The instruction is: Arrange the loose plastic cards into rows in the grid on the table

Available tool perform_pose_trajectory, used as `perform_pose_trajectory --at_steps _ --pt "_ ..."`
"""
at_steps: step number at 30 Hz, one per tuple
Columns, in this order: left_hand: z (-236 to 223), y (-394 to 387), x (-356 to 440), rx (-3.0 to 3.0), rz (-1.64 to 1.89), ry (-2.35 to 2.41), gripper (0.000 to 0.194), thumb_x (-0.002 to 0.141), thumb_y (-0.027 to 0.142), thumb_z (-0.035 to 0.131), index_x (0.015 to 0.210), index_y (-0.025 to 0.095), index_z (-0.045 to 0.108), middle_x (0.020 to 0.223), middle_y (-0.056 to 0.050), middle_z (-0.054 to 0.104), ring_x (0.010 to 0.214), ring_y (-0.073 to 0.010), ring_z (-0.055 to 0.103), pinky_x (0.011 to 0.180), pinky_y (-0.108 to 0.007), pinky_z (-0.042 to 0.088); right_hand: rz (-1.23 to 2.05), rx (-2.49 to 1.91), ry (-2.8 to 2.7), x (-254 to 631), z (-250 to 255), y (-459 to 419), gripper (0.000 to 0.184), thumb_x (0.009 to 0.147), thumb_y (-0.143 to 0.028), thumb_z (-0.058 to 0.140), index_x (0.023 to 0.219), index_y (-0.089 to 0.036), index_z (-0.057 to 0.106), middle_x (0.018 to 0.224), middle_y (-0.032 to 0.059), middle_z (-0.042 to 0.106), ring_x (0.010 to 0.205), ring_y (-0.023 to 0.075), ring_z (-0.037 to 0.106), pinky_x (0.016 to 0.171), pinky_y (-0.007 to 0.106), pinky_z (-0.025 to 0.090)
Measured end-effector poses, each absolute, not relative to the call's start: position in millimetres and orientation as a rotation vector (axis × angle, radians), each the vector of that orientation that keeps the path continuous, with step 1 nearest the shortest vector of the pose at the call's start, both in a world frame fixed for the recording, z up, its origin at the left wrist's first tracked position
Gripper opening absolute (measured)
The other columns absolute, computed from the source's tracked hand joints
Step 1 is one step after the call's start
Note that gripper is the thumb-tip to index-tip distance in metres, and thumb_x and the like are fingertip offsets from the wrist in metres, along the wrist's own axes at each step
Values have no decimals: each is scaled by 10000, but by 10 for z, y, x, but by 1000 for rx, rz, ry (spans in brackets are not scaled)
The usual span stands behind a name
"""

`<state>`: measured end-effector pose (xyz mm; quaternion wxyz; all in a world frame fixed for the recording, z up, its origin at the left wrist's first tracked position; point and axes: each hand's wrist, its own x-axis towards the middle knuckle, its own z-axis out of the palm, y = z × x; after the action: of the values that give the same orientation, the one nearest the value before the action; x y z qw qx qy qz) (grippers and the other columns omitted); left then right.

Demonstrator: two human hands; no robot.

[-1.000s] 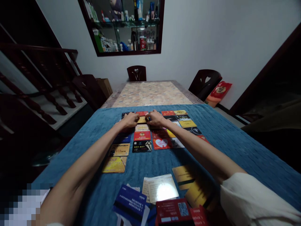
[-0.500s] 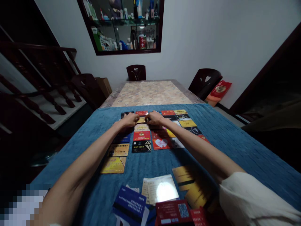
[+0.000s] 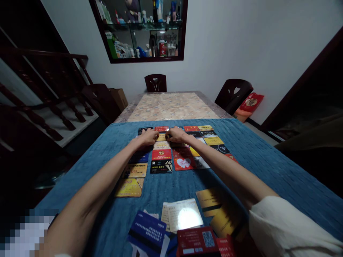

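Observation:
In the far part of the card rows, a yellow card (image 3: 162,137) lies flat between my two hands. My left hand (image 3: 149,137) has its fingers curled in at the card's left edge. From the other side my right hand (image 3: 175,134) presses bent fingers at its right edge. Just beyond sits a red card (image 3: 161,129). Nearer to me in the same column are a cream card (image 3: 162,145), a red card with a round emblem (image 3: 161,154) and a black VIP card (image 3: 161,166). My hands and forearms hide parts of the neighbouring columns.
A blue cloth (image 3: 93,160) covers the near table. Loose cards lie close to me: a blue one (image 3: 147,232), a glaring white one (image 3: 185,215), a dark red one (image 3: 195,241) and gold ones (image 3: 210,201). Chairs (image 3: 234,94) stand around the table.
My hands stay at the two sides of the yellow card with hardly any movement. The view has shifted very slightly; the cards lie as before.

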<state>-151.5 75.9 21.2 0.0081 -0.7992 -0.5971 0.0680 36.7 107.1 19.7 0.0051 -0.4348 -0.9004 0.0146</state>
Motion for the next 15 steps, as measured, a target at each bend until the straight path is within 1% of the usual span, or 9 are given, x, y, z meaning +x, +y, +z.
perform_pose_trajectory --at_steps 6,12,15 --pt "187 763 -1518 -2478 211 -1860 350 815 186 553 1148 233 651 1235 -119 657 1197 -325 530 963 -482 442 29 -1353 -2824 371 185 1066 344 880 -326 605 1198 -285 730 1199 82 729 1131 267 640 871 293 488" --pt "190 739 -1510 -2483 213 -1825 361 789 158 538 1123 225 657 1226 -127 652 1199 -338 512 966 -526 437 11 -1355 -2841 370 220 1018 361 887 -303 590 1225 -270 714 1239 109 708 1197 311 595 914 344 475" --pt "193 725 -1503 -2485 220 -1802 361 785 159 541 1121 223 656 1206 -132 656 1200 -338 507 973 -527 432 -1 -1362 -2846 363 233 995 369 894 -304 580 1238 -260 706 1243 123 703 1213 326 580 926 363 471"
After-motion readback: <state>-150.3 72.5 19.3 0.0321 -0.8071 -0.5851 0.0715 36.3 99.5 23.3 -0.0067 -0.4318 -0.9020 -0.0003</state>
